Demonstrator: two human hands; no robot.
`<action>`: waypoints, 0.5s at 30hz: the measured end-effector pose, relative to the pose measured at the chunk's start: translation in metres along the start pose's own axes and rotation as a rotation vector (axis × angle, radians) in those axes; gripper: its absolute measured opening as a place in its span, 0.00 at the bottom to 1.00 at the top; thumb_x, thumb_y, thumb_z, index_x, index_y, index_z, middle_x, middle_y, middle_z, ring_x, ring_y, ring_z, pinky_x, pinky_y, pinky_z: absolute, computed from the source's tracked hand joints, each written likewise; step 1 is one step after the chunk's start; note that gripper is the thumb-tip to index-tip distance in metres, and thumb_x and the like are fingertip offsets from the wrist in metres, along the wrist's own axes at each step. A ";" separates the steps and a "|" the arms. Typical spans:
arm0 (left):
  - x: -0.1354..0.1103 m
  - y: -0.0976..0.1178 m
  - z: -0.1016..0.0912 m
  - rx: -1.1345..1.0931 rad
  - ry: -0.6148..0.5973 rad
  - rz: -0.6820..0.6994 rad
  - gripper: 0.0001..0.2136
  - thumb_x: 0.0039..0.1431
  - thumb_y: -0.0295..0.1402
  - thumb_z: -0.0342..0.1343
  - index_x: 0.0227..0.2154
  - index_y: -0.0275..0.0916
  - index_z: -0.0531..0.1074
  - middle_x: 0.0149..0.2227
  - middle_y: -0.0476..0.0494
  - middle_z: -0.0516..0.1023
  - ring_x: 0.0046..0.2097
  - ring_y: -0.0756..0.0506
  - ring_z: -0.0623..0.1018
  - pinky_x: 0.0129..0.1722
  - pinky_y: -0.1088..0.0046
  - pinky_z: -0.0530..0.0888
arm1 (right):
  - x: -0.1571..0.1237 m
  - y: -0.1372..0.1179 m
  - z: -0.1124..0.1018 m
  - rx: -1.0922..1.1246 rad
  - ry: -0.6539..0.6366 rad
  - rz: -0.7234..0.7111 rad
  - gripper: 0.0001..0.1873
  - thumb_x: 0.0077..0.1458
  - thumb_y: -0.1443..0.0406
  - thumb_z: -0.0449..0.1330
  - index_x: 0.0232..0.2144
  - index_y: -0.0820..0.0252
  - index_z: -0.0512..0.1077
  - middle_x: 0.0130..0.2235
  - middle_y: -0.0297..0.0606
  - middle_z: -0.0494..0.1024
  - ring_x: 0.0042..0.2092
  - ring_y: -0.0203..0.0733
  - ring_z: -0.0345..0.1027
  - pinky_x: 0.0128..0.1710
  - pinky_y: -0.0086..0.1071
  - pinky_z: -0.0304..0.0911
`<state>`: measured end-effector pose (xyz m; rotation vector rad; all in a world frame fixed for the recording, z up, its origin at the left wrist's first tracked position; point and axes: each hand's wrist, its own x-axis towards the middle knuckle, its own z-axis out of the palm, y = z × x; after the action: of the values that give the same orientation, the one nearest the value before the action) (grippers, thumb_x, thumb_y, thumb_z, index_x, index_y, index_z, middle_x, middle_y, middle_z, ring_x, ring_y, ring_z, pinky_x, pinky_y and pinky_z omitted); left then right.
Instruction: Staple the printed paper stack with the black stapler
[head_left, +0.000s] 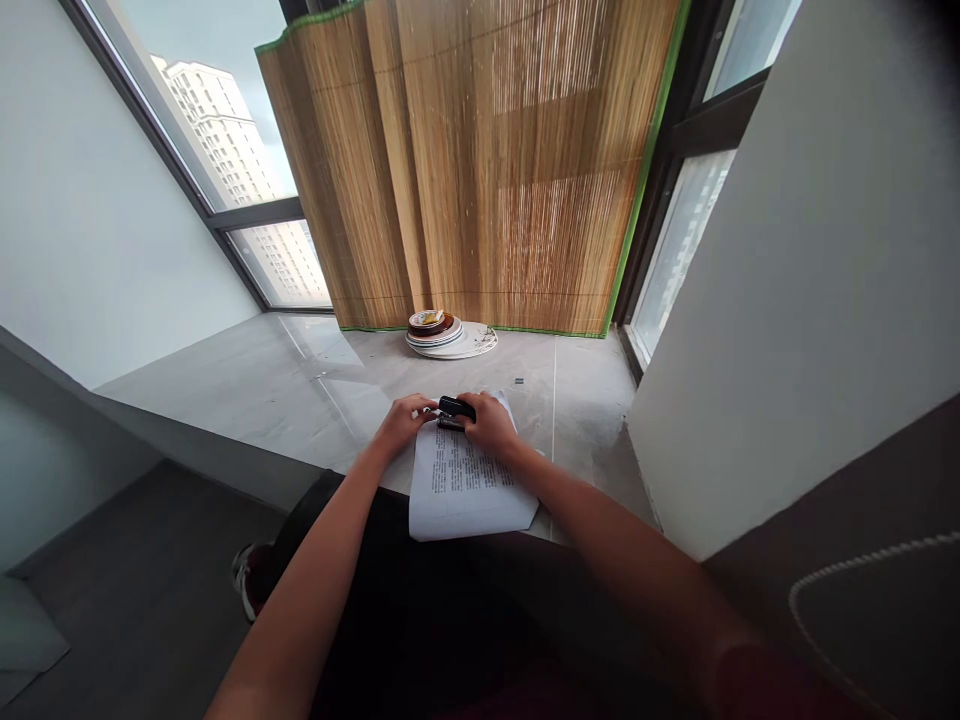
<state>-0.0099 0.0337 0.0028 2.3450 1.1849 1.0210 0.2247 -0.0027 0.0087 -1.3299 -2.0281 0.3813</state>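
Both hands are meeting over a black stapler (455,411) at the far end of a printed sheet (469,485). Seen from the head camera, the right hand (491,425) is lying curled over the stapler's right part, its fingers closing around the body and pressing it against the paper. The left hand (403,418) is reaching in from the other side, fingertips touching the stapler's left end and the paper's top corner; whether it is truly clenching the stapler or only steadying it, I cannot tell. The stapler itself is sitting on the upper edge of the sheet, between the two hands and partly hidden by the right one.

Toward the person from the grip, the sheet is stretching back over the ledge (300,390), its near edge hanging slightly past the rim above the lap. Beyond the grip, well apart, a stack of plates (442,335) is resting on the ledge at the foot of a bamboo blind (480,170). Just beyond and to the right of the grip, a tiny dark object (519,381) is lying on the ledge, too small to identify. Below and left of the grip, a shoe (244,580) is showing on the dark floor.
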 end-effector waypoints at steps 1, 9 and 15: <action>0.000 0.000 0.000 0.000 -0.016 0.010 0.07 0.62 0.34 0.60 0.40 0.43 0.82 0.40 0.44 0.81 0.41 0.43 0.79 0.46 0.65 0.74 | 0.000 0.000 0.000 0.001 0.000 0.001 0.17 0.61 0.64 0.64 0.53 0.54 0.77 0.47 0.40 0.80 0.48 0.46 0.72 0.48 0.31 0.62; 0.001 -0.003 0.006 0.057 -0.062 0.060 0.06 0.65 0.28 0.55 0.38 0.40 0.77 0.41 0.42 0.75 0.44 0.42 0.75 0.49 0.62 0.73 | 0.000 0.000 0.000 0.013 -0.001 -0.010 0.17 0.61 0.65 0.64 0.52 0.55 0.77 0.47 0.41 0.81 0.49 0.46 0.72 0.49 0.32 0.62; 0.000 -0.007 0.006 0.110 -0.040 0.030 0.08 0.64 0.24 0.54 0.40 0.40 0.77 0.41 0.42 0.75 0.44 0.41 0.76 0.49 0.62 0.73 | 0.001 0.001 0.001 0.008 0.009 -0.020 0.17 0.61 0.65 0.64 0.52 0.54 0.77 0.47 0.41 0.81 0.50 0.46 0.72 0.50 0.32 0.62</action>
<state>-0.0097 0.0380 -0.0052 2.4629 1.2236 0.9360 0.2244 -0.0016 0.0073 -1.3033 -2.0289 0.3743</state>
